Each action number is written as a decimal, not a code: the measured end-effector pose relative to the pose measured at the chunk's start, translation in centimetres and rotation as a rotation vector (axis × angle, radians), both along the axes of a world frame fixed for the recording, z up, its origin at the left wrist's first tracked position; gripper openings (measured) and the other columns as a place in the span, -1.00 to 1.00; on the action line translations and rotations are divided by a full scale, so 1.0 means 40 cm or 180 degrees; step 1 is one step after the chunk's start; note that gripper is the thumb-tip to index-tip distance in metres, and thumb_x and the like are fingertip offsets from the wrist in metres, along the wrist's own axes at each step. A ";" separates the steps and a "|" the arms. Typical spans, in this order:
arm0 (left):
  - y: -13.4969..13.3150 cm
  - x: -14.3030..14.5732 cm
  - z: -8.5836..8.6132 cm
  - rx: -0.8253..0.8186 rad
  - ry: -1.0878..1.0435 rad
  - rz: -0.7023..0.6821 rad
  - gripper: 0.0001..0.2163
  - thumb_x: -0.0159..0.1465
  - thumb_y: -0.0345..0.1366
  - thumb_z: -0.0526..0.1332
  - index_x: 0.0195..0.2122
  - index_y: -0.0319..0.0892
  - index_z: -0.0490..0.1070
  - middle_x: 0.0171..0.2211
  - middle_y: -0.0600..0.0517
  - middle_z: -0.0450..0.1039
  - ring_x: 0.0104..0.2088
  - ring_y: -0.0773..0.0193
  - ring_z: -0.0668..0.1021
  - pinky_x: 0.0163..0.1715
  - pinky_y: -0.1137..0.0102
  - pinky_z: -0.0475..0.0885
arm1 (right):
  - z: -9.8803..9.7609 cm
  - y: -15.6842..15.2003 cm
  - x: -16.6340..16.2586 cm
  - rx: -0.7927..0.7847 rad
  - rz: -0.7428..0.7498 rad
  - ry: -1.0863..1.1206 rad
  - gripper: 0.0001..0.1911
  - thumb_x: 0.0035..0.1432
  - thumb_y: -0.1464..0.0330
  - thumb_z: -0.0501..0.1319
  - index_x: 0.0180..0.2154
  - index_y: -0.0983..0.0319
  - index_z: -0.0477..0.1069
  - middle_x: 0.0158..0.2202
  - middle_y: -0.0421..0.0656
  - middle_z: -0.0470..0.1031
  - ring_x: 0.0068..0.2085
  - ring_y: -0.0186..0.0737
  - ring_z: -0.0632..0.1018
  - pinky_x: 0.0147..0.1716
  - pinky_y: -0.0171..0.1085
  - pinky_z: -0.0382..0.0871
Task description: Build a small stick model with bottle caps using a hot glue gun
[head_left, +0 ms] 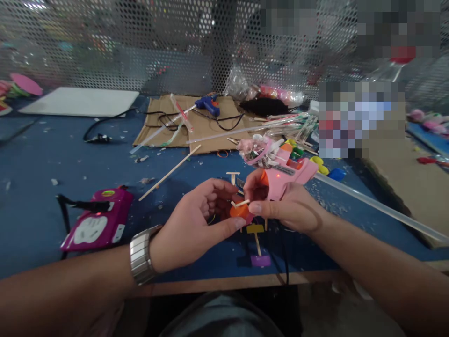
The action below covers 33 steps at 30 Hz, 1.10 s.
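Near the table's front edge, my left hand (196,224) is closed on a small orange piece (239,211), thumb on its near side. Short pale wooden sticks (242,203) lie across its top. My right hand (289,208) wraps around a pink glue gun (293,174) with a long clear glue stick (382,203) running out of its back. The right thumb tip meets the orange piece and its sticks; the nozzle is hidden. Just below the hands is a wooden stick (258,244) with a yellow block (255,228) and a purple block (260,260). A T-shaped wooden piece (233,177) stands behind.
A magenta box (100,220) with a black plug sits left. A loose wooden stick (170,172) lies midway. Cardboard (206,133) holds a blue glue gun (209,105). Behind are a white board (82,101), bagged sticks (298,126) and a perforated metal screen (157,42).
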State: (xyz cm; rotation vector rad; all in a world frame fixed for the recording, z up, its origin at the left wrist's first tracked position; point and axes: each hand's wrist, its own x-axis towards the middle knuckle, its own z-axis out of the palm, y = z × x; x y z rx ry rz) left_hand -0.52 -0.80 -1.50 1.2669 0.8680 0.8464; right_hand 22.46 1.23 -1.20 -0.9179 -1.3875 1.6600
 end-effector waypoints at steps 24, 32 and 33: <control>0.002 -0.001 -0.007 0.0074 0.0189 -0.0192 -0.69 0.30 -0.17 0.54 -0.08 -0.20 0.55 -0.17 -0.06 0.63 -0.22 0.22 0.59 -0.17 0.32 0.55 | 0.007 -0.002 -0.001 0.0181 -0.0225 -0.0274 -0.63 0.10 0.18 0.62 -0.27 0.19 0.52 -0.39 -0.29 0.49 -0.53 -0.43 0.37 -0.63 -0.41 0.27; 0.002 -0.002 -0.005 -0.0052 0.0046 -0.0241 -0.71 0.30 -0.20 0.55 -0.10 -0.20 0.54 -0.20 -0.04 0.61 -0.23 0.25 0.59 -0.18 0.36 0.55 | -0.006 -0.001 0.001 0.0097 -0.0264 -0.0209 -0.62 0.13 0.15 0.62 -0.25 0.18 0.52 -0.36 -0.27 0.52 -0.54 -0.44 0.39 -0.64 -0.41 0.28; 0.001 -0.002 -0.004 -0.0060 0.0035 -0.0242 -0.71 0.30 -0.21 0.55 -0.10 -0.20 0.54 -0.20 -0.03 0.61 -0.23 0.26 0.59 -0.18 0.36 0.55 | -0.008 0.000 0.003 0.0072 -0.0281 -0.0206 -0.61 0.12 0.15 0.62 -0.24 0.18 0.52 -0.36 -0.27 0.52 -0.55 -0.44 0.38 -0.64 -0.40 0.28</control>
